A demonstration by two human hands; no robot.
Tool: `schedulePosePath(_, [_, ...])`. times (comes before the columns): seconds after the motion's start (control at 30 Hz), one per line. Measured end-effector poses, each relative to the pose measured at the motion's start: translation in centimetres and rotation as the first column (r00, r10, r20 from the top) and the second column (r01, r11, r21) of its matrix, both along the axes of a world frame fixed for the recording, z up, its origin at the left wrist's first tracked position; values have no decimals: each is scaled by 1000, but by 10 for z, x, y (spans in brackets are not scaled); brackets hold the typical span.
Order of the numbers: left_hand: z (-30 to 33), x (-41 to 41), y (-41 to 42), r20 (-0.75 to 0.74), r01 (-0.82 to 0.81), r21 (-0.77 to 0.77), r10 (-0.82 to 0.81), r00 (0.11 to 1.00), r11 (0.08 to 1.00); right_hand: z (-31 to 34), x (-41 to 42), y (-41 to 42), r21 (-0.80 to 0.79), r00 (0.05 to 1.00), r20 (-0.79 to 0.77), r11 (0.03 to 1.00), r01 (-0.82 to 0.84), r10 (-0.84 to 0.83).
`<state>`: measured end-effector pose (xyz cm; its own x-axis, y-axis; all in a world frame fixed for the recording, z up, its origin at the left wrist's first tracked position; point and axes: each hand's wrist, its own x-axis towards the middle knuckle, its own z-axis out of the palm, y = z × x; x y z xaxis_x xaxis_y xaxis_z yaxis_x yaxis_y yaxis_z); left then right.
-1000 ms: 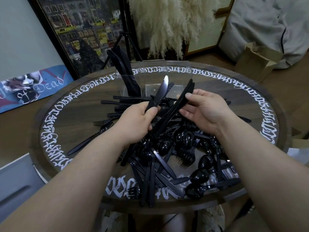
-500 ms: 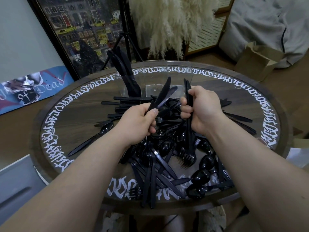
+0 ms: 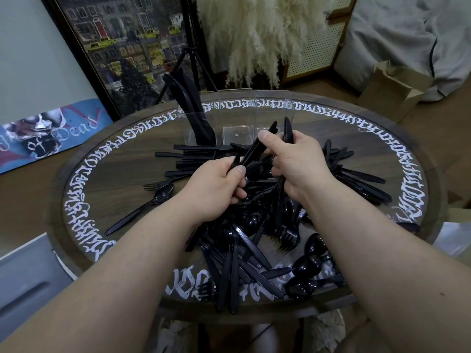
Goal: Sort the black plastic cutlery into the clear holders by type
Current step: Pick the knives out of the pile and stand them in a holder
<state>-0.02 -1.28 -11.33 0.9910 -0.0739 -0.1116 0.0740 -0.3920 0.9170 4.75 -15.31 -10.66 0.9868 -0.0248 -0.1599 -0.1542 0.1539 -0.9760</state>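
Black plastic spoon (image 3: 163, 194) lies alone at left on the round wooden desk (image 3: 109, 159). Clear plastic holders (image 3: 230, 118) stand at the far edge, the leftmost holding upright black knives (image 3: 188, 103). Left hand (image 3: 216, 189) pinches one black handle. Heaped black plastic cutlery (image 3: 254, 240) lies beneath. Right hand (image 3: 293, 161) grips a bundle of black forks (image 3: 284, 217), tines down.

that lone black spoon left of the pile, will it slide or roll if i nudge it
The spoon lies flat on the glossy table, so it would probably slide or pivot, not roll. It looks thin plastic, likely very light and a bit flexible. A fork lies close beside its bowl and may get dragged along.
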Motion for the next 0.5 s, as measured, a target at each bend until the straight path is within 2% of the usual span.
schedulePosePath(0.3, [-2, 3, -1, -43, -100, -117, 95, 995, 988, -2, 5, -1, 16, 997, -49, 998, 57, -56])
schedulePosePath(0.5, [0, 3, 0, -120, -127, -223, 102, 988, 966, -1, 5, 4, 31, 999, -3, 999, 34, -34])
